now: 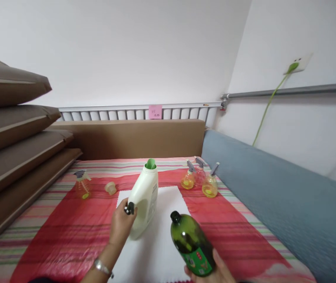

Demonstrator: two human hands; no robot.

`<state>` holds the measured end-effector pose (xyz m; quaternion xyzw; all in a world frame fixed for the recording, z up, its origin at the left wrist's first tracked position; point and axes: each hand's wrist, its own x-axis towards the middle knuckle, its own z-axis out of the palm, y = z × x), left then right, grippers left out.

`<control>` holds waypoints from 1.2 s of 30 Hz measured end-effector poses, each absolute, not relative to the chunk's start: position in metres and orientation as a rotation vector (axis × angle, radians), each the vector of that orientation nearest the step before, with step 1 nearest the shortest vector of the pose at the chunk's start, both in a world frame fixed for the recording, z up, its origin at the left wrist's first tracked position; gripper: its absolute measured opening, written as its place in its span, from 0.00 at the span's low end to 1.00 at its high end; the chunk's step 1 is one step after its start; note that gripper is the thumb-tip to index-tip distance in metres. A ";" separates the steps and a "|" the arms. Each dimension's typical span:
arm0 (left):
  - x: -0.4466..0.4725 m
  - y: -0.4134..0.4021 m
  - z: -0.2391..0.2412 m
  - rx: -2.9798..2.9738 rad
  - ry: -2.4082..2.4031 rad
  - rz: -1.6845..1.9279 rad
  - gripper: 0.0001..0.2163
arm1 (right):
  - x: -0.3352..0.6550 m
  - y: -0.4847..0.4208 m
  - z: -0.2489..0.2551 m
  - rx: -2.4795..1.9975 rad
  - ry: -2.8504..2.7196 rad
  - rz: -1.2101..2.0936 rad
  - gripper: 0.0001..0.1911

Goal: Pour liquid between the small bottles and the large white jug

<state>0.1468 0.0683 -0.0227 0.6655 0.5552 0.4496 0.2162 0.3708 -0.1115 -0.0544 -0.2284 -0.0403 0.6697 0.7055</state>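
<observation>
My left hand (pixel 121 220) is closed at the left side of a cream-white plastic jug (pixel 145 200), where its handle would be. A small dark piece like a bottle cap (pixel 129 208) shows between the fingers. The jug has an open mouth with a green pouring spout (pixel 150 164) inside and leans slightly right. My right hand (pixel 212 271) grips a dark green bottle (pixel 190 239) with a green label near its base. This bottle is tilted, its neck toward the jug but apart from it. Both are over a white cloth (pixel 168 236).
Several small spray bottles, one yellowish (pixel 210 186), stand at the back right; another spray bottle (pixel 83 186) is at left. A pale cap-like cup (pixel 111 188) lies nearby. Stacked brown cushions (pixel 20 137), a brown board (pixel 132 137) and a blue padded edge (pixel 268 188) border the striped cloth.
</observation>
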 end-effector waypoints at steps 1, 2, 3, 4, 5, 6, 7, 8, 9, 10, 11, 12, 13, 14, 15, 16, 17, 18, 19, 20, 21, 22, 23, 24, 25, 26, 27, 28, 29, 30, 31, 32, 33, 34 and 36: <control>0.141 0.065 -0.021 1.894 1.544 1.221 0.12 | 0.377 -0.110 -0.044 -0.519 -0.110 1.429 0.17; 0.135 0.061 -0.019 1.939 1.551 1.195 0.12 | 0.383 -0.108 -0.033 -0.532 -0.134 1.370 0.16; 0.129 0.057 -0.018 1.974 1.558 1.166 0.13 | 0.389 -0.106 -0.021 -0.547 -0.161 1.316 0.15; 0.123 0.053 -0.017 1.996 1.565 1.135 0.13 | 0.395 -0.103 -0.010 -0.566 -0.191 1.272 0.15; 0.119 0.050 -0.016 2.015 1.571 1.097 0.14 | 0.400 -0.099 0.001 -0.586 -0.220 1.237 0.15; 0.115 0.047 -0.015 2.030 1.583 1.064 0.15 | 0.405 -0.095 0.012 -0.608 -0.250 1.208 0.15; 0.112 0.044 -0.014 2.049 1.596 1.037 0.17 | 0.410 -0.091 0.021 -0.627 -0.279 1.182 0.15; 0.111 0.042 -0.012 2.073 1.606 1.010 0.19 | 0.414 -0.086 0.030 -0.643 -0.309 1.162 0.15; 0.111 0.040 -0.010 2.102 1.612 0.976 0.22 | 0.418 -0.081 0.039 -0.659 -0.339 1.145 0.15; 0.112 0.039 -0.007 2.130 1.616 0.935 0.25 | 0.421 -0.076 0.047 -0.675 -0.371 1.133 0.15; 0.114 0.038 -0.004 2.156 1.616 0.886 0.28 | 0.424 -0.071 0.054 -0.694 -0.402 1.126 0.15; 0.116 0.037 -0.001 2.178 1.612 0.832 0.28 | 0.427 -0.065 0.061 -0.717 -0.433 1.126 0.16; 0.118 0.038 0.003 2.199 1.604 0.779 0.28 | 0.430 -0.060 0.067 -0.744 -0.465 1.127 0.16; 0.120 0.038 0.006 2.216 1.592 0.742 0.28 | 0.433 -0.054 0.073 -0.776 -0.497 1.128 0.16; 0.122 0.039 0.010 2.231 1.573 0.720 0.27 | 0.436 -0.049 0.079 -0.809 -0.528 1.128 0.16; 0.123 0.040 0.012 2.242 1.547 0.706 0.27 | 0.439 -0.043 0.084 -0.840 -0.556 1.126 0.15; 0.125 0.041 0.014 2.247 1.520 0.699 0.28 | 0.441 -0.038 0.089 -0.868 -0.580 1.125 0.15; 0.126 0.042 0.016 2.246 1.497 0.699 0.28 | 0.443 -0.032 0.093 -0.892 -0.599 1.124 0.14; 0.127 0.044 0.016 2.241 1.477 0.704 0.29 | 0.446 -0.028 0.097 -0.912 -0.612 1.123 0.14; 0.128 0.045 0.016 2.235 1.460 0.710 0.29 | 0.447 -0.023 0.101 -0.928 -0.623 1.123 0.14; 0.128 0.046 0.016 2.230 1.446 0.715 0.29 | 0.449 -0.019 0.104 -0.941 -0.634 1.124 0.15; 0.128 0.047 0.015 2.228 1.433 0.719 0.30 | 0.451 -0.015 0.107 -0.954 -0.646 1.122 0.15; 0.128 0.048 0.014 2.227 1.420 0.722 0.30 | 0.452 -0.012 0.109 -0.966 -0.658 1.119 0.16; 0.128 0.049 0.014 2.226 1.409 0.724 0.31 | 0.454 -0.009 0.112 -0.979 -0.667 1.116 0.17; 0.127 0.050 0.014 2.227 1.400 0.727 0.31 | 0.455 -0.006 0.114 -0.993 -0.672 1.114 0.17; 0.127 0.051 0.014 2.230 1.391 0.729 0.31 | 0.456 -0.003 0.115 -1.008 -0.675 1.114 0.17; 0.127 0.051 0.015 2.236 1.384 0.732 0.31 | 0.457 -0.001 0.116 -1.025 -0.677 1.117 0.17; 0.127 0.052 0.015 2.243 1.381 0.733 0.31 | 0.458 0.001 0.117 -1.043 -0.678 1.122 0.17; 0.126 0.053 0.017 2.250 1.383 0.732 0.31 | 0.458 0.004 0.118 -1.061 -0.679 1.127 0.17; 0.126 0.054 0.018 2.256 1.386 0.729 0.31 | 0.459 0.006 0.118 -1.079 -0.680 1.131 0.18; 0.127 0.054 0.019 2.262 1.388 0.723 0.31 | 0.459 0.008 0.118 -1.095 -0.683 1.134 0.18; 0.127 0.055 0.020 2.266 1.392 0.716 0.32 | 0.460 0.010 0.118 -1.110 -0.685 1.133 0.17; 0.127 0.055 0.021 2.268 1.394 0.710 0.32 | 0.460 0.011 0.117 -1.125 -0.688 1.132 0.17; 0.127 0.055 0.021 2.268 1.394 0.704 0.32 | 0.460 0.013 0.117 -1.138 -0.694 1.130 0.18; 0.128 0.055 0.022 2.263 1.391 0.693 0.32 | 0.461 0.017 0.118 -1.161 -0.712 1.126 0.18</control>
